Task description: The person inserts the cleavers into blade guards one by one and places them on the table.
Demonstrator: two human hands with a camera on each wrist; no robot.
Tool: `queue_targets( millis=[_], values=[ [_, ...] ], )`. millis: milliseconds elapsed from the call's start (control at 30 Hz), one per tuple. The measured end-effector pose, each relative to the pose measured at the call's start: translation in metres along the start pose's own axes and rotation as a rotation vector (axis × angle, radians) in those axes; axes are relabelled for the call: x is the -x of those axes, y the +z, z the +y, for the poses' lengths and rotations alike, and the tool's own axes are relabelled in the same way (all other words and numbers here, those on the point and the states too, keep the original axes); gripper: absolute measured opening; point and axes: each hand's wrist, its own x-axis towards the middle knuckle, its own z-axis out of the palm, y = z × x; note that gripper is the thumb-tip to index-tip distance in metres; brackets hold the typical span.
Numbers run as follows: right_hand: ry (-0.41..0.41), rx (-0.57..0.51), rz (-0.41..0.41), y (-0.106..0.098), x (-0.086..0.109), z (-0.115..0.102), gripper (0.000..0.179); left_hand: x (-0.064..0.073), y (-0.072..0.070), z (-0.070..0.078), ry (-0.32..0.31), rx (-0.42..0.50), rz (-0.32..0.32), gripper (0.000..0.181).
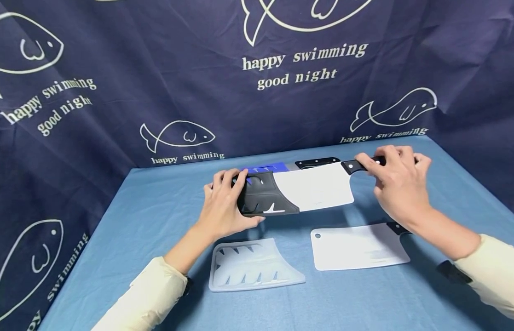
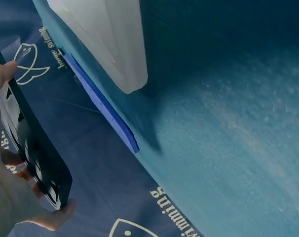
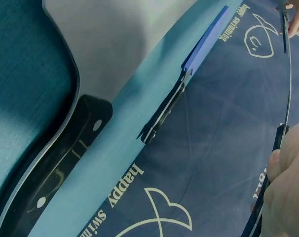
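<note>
Above the table a cleaver [image 1: 316,186] is held up level, its bare blade bright in the head view. My right hand [image 1: 399,184] grips its black riveted handle, fingers wrapped over the top. Over the blade's left end sits a black slotted blade cover [image 1: 261,195]; how far the blade reaches inside is hidden. My left hand [image 1: 223,207] holds that cover by its outer end, fingers on the top edge and thumb below, as the left wrist view also shows. Beneath them lie a translucent white blade cover [image 1: 257,266] and a second cleaver [image 1: 356,248] with an uncovered blade.
At the table's back edge lies another knife with a black handle [image 1: 316,162] and a blue blade cover [image 2: 97,98], partly hidden behind the raised cleaver. A blue cloth [image 1: 157,202] covers the table. A dark fish-print curtain [image 1: 190,82] hangs behind it.
</note>
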Motion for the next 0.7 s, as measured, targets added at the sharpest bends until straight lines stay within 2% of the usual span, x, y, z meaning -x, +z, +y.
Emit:
queue_targets(
  millis=[167, 467, 700],
  values=[
    [0.015, -0.006, -0.012, 0.002, -0.001, -0.001, 0.061, -0.002, -0.002, 0.001, -0.006, -0.029, 0.010, 0.112],
    [0.010, -0.011, -0.010, 0.008, -0.004, -0.010, 0.066, -0.006, -0.005, 0.011, -0.007, -0.037, 0.039, 0.108],
    [0.005, -0.001, -0.027, 0.011, -0.003, -0.009, 0.069, -0.007, -0.005, 0.014, -0.021, -0.052, 0.004, 0.110]
  ],
)
